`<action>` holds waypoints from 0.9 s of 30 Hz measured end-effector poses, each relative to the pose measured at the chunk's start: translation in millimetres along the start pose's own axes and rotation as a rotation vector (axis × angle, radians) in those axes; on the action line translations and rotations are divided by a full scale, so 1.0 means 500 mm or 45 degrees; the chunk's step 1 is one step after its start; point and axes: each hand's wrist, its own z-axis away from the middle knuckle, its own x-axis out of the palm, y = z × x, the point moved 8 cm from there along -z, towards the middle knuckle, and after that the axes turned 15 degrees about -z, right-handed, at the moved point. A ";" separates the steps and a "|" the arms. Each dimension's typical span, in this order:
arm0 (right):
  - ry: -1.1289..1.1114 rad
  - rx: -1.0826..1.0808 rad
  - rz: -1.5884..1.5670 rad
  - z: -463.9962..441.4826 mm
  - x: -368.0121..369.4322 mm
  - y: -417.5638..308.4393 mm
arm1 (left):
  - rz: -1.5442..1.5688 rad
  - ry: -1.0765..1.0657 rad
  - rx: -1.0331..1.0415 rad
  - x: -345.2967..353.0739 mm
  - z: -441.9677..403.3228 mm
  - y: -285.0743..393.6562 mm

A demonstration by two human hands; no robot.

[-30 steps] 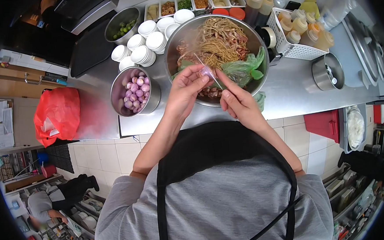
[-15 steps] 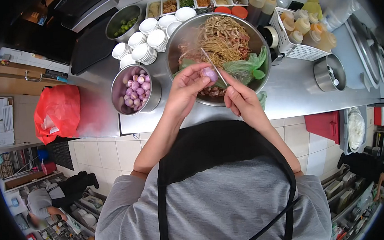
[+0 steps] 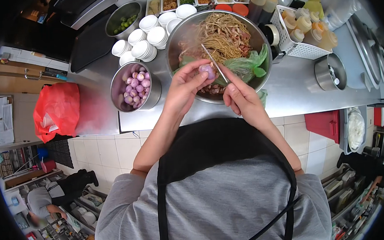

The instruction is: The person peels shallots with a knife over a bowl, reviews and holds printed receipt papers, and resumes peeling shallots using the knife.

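Observation:
Between its thumb and fingers, my left hand (image 3: 185, 85) holds a purple shallot (image 3: 207, 71). A thin knife (image 3: 214, 62) is in my right hand (image 3: 242, 97), its blade slanting up and left beside the shallot. Both hands are over the near edge of a large steel bowl (image 3: 173, 55). Brown stringy peelings (image 3: 220, 39), reddish scraps and a green plastic bag (image 3: 246, 67) lie in that bowl. To the left stands a steel pot (image 3: 156, 93) with several purple shallots (image 3: 136, 89) inside.
Stacked white dishes (image 3: 144, 50) stand behind the pot, near a bowl of green limes (image 3: 126, 25). A red plastic bag (image 3: 57, 110) is at far left. On the right are a white basket (image 3: 300, 49) of bottles and a small steel pot (image 3: 325, 76). Other people are at both lower sides.
The shallot has turned between my left fingers, and the knife has shifted slightly against it. At lower right, the other person's arm has moved.

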 end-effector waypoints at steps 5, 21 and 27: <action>-0.038 -0.060 0.080 -0.002 0.012 -0.003 | -0.009 0.001 0.021 0.000 0.004 -0.009; 0.086 0.142 -0.075 0.000 -0.023 0.019 | 0.013 -0.021 0.027 0.010 0.003 0.009; 0.050 0.020 -0.005 -0.002 -0.001 0.011 | -0.014 0.007 -0.006 0.005 -0.003 -0.009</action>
